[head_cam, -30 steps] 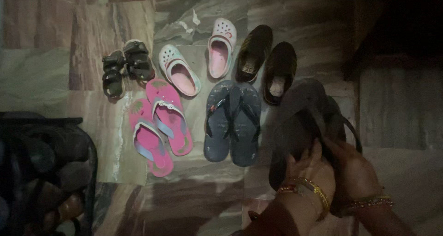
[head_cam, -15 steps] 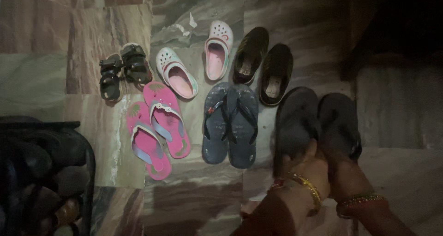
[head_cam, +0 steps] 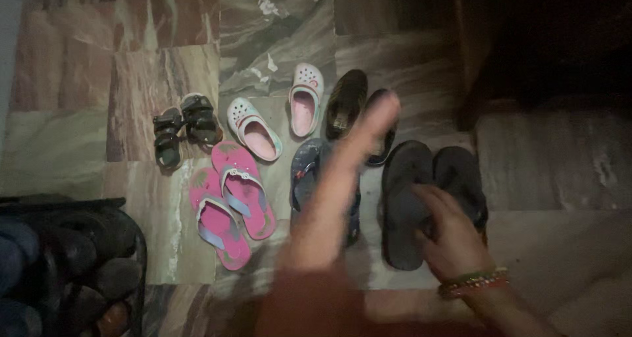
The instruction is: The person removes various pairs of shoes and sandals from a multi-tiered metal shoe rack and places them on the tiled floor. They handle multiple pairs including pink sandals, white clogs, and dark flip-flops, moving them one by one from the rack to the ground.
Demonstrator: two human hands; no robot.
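the right hand (head_cam: 451, 235) rested open on the dark flip-flops (head_cam: 431, 195) at right centre of the frame. the left hand (head_cam: 342, 179) hung blurred, fingers spread, holding nothing, over the blue flip-flops (head_cam: 306, 172), beside the pink pair (head_cam: 234, 202).

Dim light falls on a floor (head_cam: 164, 60) of large stone tiles, veined in grey, green and reddish brown, with pale scuffs near its far edge. A dark rack (head_cam: 66, 264) with rounded shapes inside stands at the floor's near left corner. The far right corner lies in deep shadow (head_cam: 553, 41), nothing discernible there.
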